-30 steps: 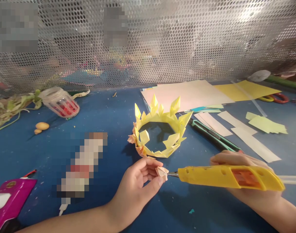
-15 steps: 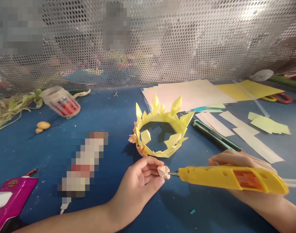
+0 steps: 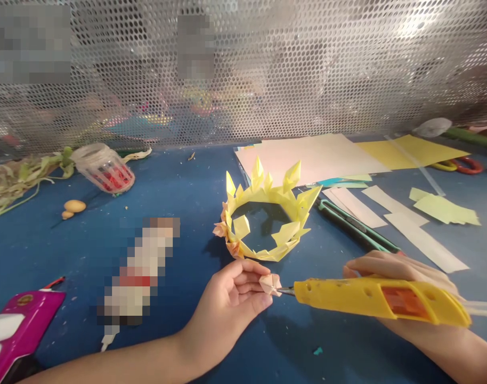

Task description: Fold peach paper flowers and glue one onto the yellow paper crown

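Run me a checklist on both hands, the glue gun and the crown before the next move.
1. Left hand gripping the small folded paper: ok.
2. Right hand holding the yellow glue gun: ok.
3. Nozzle at the folded paper: ok.
4. Nozzle hot and glue flowing: cannot tell.
5. Yellow paper crown standing on the table: ok.
6. Green cutter well away from the right hand: not ok, its end lies close by.
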{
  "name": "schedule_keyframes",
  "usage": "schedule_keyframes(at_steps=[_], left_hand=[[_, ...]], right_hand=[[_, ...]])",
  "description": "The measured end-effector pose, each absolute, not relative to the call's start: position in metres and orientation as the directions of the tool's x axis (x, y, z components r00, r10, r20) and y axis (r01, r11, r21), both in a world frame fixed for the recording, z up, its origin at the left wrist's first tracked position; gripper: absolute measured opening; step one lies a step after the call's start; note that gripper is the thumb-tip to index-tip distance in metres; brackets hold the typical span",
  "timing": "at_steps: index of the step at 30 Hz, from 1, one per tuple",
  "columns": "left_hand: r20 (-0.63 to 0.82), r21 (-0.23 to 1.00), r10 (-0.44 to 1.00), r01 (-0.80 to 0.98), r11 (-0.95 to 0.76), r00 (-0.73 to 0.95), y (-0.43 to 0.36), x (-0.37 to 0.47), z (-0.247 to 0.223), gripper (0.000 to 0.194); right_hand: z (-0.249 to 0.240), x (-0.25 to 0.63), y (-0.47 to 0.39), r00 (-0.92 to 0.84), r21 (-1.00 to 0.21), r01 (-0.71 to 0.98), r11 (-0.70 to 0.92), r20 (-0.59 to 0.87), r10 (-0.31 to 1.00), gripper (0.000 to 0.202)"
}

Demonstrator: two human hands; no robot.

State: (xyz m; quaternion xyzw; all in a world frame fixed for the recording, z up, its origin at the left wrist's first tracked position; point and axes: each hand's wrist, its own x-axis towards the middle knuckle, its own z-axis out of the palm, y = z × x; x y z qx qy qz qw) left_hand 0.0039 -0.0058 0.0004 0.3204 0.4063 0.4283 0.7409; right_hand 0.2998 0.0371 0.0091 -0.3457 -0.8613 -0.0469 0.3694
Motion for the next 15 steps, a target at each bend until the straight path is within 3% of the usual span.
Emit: schedule_keyframes(at_steps=[3, 15], left_hand=[[-0.338, 0.822, 0.891, -0.366, 0.437, 0.304, -0.004, 0.004, 0.003, 0.033], [-0.316, 0.858, 0.903, -0.318, 0.403, 0.292, -0.006, 0.004, 0.006, 0.032]], right_hand=[[0.007, 0.303, 0.035, -0.480, -0.178, 0.652, 0.737, 0.655, 0.583, 0.005], [0.006, 0.323, 0.032, -0.447, -0.113, 0.698, 0.707, 0.702, 0.554, 0.039]])
